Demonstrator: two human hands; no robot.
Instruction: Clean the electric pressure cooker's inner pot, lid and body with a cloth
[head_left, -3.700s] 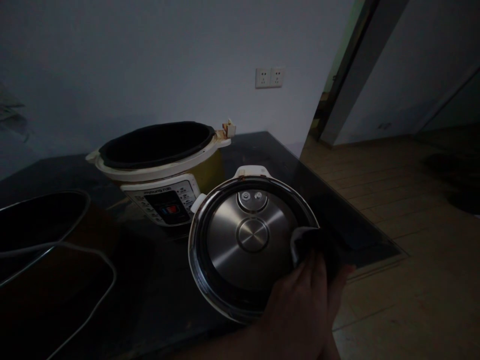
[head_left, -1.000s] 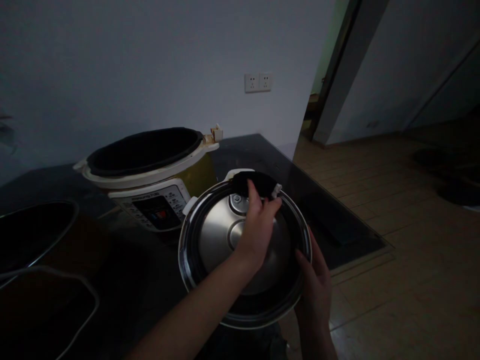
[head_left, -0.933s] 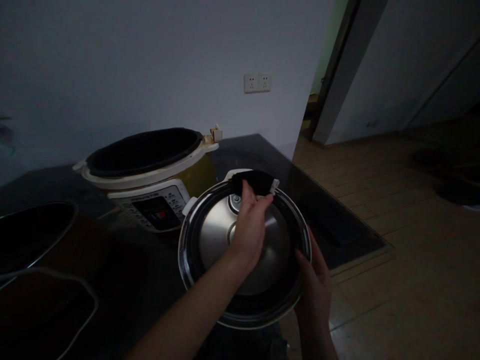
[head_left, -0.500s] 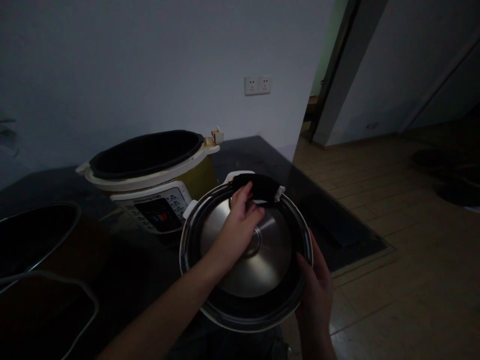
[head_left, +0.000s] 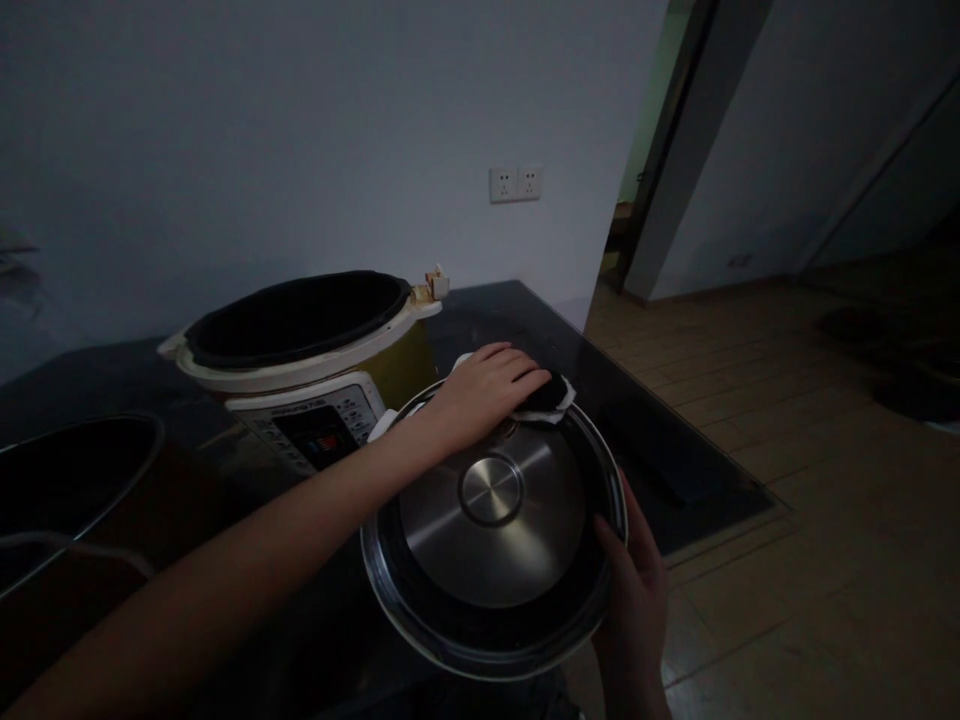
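Note:
My right hand (head_left: 634, 570) grips the right edge of a round pressure cooker lid (head_left: 491, 575), thumb on the near face. The lid is tilted towards me, showing its metal disc and dark outer ring. My left hand (head_left: 491, 395) is closed over a black cloth with a white edge (head_left: 551, 395), pressed against the lid's upper rim. Much of the cloth is hidden under the fingers. Behind the lid stands the electric pressure cooker (head_left: 307, 370), its top uncovered, with a control panel on its front.
A brown pot (head_left: 161, 470) with a metal rim stands at the left, and a pale cord (head_left: 90, 548) crosses it. The dark table (head_left: 480, 310) ends at the right, above a tiled floor (head_left: 750, 470). Two wall sockets (head_left: 516, 184) are at the back.
My left hand has turned from resting with bent fingers to lying flat over the cloth at the lid's upper rim. The cloth now shows a broader white edge. My right hand keeps its hold.

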